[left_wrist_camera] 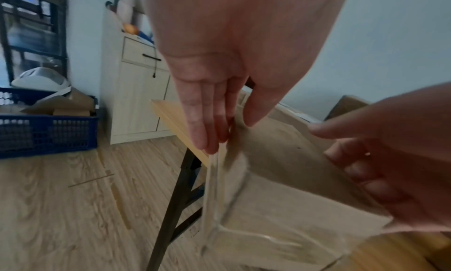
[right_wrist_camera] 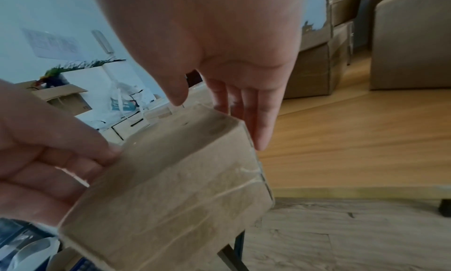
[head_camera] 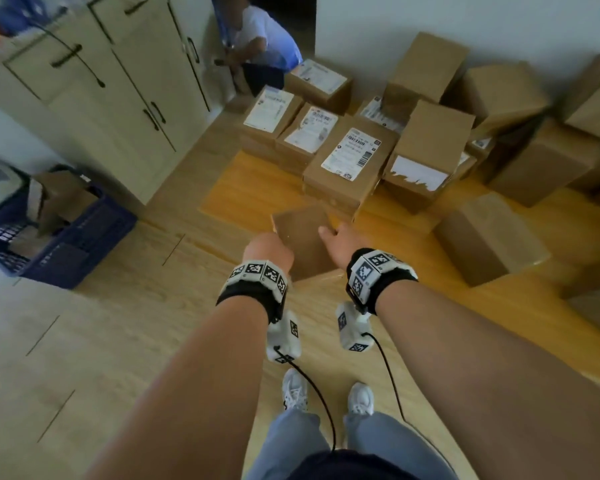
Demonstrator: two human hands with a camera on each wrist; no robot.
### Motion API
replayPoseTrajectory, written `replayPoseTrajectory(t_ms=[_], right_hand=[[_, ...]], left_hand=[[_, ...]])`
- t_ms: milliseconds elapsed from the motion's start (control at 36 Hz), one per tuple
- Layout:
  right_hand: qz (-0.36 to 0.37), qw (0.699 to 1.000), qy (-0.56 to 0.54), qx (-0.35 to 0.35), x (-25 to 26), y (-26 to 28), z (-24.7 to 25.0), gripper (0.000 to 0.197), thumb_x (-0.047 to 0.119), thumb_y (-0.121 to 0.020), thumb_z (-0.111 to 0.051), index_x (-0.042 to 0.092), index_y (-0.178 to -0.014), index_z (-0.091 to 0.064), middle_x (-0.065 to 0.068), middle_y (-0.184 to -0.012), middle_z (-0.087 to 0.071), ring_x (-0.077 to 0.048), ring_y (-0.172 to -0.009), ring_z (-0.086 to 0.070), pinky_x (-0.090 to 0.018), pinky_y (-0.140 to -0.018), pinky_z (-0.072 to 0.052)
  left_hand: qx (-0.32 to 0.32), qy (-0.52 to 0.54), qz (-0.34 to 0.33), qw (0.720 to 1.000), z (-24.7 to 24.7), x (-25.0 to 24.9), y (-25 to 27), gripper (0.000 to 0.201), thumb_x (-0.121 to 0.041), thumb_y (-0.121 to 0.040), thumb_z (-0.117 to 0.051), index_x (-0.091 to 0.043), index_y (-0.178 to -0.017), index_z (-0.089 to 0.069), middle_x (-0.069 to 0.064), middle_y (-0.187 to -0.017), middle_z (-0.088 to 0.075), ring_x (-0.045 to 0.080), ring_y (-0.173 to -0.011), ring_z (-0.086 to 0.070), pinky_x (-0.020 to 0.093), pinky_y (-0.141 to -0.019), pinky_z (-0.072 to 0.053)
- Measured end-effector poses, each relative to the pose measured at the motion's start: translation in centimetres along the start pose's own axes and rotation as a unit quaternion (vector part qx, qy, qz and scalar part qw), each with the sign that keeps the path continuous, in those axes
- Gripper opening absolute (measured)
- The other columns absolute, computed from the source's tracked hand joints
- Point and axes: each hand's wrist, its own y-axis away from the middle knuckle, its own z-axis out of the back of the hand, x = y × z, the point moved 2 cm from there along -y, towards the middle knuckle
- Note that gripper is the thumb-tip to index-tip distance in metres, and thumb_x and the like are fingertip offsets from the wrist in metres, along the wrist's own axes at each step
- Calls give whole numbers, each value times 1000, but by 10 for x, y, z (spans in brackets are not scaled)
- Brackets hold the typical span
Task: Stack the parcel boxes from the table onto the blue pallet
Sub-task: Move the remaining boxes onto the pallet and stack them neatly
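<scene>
Parcel box, small taped cardboard, sits at worktop near edge, 6 o'clock of the stack. Left hand and right hand clamp its opposite sides, fingers straight. Looks light, stiff; glossy tape may slip, so grip the side faces.

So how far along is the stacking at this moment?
Early. A few cardboard pieces lie in the blue pallet, though whether any is a stacked parcel is unclear. In hand: the left hand and right hand press straight fingers against the sides of a small box at the table edge. Left: the many boxes on the table.
</scene>
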Motion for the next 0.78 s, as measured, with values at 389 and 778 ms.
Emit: replayPoseTrajectory(t_ms=[389, 778], right_hand=[[-77, 994, 67, -28, -91, 14, 51, 60, 49, -102, -34, 3, -140, -40, -19, -134, -54, -35, -114, -56, -36, -79, -42], [-63, 990, 11, -125, -127, 3, 122, 52, 34, -98, -47, 5, -141, -39, -18, -140, -48, -35, -123, -50, -40, -97, -44]], left_hand=[[16, -5, -90, 996, -43, -75, 34, 26, -26, -96, -48, -9, -90, -67, 7, -83, -68, 22, -74, -63, 30, -62, -49], [13, 78, -183, 980, -57, -166, 36, 39, -13, -97, -42, -15, -135, -49, 6, -132, -56, 25, -117, -54, 29, -85, -41]])
